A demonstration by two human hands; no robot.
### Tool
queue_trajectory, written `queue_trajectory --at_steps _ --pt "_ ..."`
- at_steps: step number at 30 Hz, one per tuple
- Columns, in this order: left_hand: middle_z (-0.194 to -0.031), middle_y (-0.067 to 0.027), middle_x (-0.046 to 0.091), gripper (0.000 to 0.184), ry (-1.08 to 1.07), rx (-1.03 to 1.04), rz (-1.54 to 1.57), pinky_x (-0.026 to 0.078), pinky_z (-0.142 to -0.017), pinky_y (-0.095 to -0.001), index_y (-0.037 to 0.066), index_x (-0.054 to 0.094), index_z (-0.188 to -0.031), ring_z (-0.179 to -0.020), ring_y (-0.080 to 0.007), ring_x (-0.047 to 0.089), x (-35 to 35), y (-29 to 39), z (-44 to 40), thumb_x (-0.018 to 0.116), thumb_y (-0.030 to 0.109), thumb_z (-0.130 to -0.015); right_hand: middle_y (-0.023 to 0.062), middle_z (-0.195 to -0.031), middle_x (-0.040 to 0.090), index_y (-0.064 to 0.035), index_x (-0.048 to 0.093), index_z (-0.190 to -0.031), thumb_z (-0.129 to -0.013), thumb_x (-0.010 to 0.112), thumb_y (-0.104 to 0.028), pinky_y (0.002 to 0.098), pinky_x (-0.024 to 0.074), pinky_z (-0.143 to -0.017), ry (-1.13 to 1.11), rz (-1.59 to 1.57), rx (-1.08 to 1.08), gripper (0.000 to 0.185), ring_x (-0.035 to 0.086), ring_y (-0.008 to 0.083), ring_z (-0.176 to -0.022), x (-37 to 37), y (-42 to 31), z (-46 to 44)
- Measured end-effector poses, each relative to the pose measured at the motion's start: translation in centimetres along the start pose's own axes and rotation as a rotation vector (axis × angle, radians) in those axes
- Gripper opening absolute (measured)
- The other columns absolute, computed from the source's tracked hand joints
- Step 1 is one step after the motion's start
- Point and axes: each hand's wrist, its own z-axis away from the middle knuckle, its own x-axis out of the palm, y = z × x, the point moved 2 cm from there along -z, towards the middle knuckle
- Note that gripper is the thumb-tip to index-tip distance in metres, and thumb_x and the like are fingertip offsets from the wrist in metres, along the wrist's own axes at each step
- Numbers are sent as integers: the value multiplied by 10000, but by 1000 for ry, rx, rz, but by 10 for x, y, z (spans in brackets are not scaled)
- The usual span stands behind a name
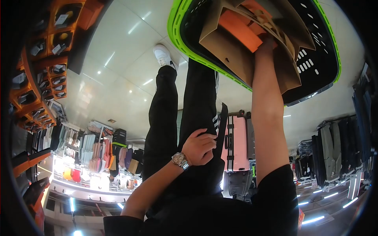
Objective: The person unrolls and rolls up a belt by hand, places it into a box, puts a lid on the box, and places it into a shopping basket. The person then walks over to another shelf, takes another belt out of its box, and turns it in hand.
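Observation:
My right hand [267, 42] reaches down into an open brown paper bag [232, 57], beside an orange item [240, 31] and twisted paper handles. Its fingers are mostly hidden in shadow, so what they hold cannot be made out. The bag stands in a black basket [321, 39] with a bright green rim. Against my black trousers [161, 118] rests my left hand [200, 147], its fingers curled and nothing visible in them. A metal watch [181, 161] is on the left wrist.
On the left are orange shelves [29, 78] with dark compartments. Behind me stand a pink suitcase [237, 145] and a dark one. Clothes racks [330, 149] line the right, with more hanging clothes [100, 153] at the left rear. The floor [114, 78] is pale tile.

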Motion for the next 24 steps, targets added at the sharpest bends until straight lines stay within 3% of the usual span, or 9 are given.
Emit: queue_trajectory --at_steps 2,3,14,21,22,24 --pt "-890 0 664 112 -18 4 -15 395 -1002 -428 107 598 -790 -1019 -178 631 0 -1 2 563 62 -693 100 -1309 513 -146 463 -1334 -949 444 -430 448 366 -1068 5 11 -35 479 482 250 -1231 2 1 7" --pt "-892 -5 653 100 -32 5 -29 398 -1006 -429 102 597 -805 -1019 -184 626 0 -2 1 584 89 -706 109 -1339 502 -114 440 -1370 -919 499 -471 426 360 -1063 97 67 -43 578 502 249 -1218 17 -5 19" --pt "-859 -10 661 102 -22 12 -9 406 -984 -436 106 596 -786 -1003 -186 638 6 -5 3 560 62 -702 121 -1340 512 -85 481 -1336 -941 478 -432 412 388 -1031 -7 187 49 526 507 265 -1216 14 1 15" --pt "-860 1 674 101 0 3 23 404 -976 -437 116 598 -780 -993 -180 643 10 -7 8 551 50 -721 128 -1340 518 -66 508 -1315 -955 465 -407 403 406 -1011 -39 1113 -33 497 511 276 -1214 33 -55 60" --pt "-857 0 672 98 4 -6 28 405 -975 -438 115 598 -780 -988 -182 644 10 -8 9 552 50 -723 159 -1354 508 -67 509 -1318 -882 564 -488 386 363 -1037 -66 1090 -78 609 503 315 -1218 43 -62 82" --pt "-849 -1 669 98 14 4 42 405 -973 -438 115 597 -780 -983 -184 644 11 -8 10 552 49 -723 182 -1325 520 -80 480 -1336 -793 649 -504 406 359 -1047 -320 1578 -287 709 497 349 -1213 63 -72 107"
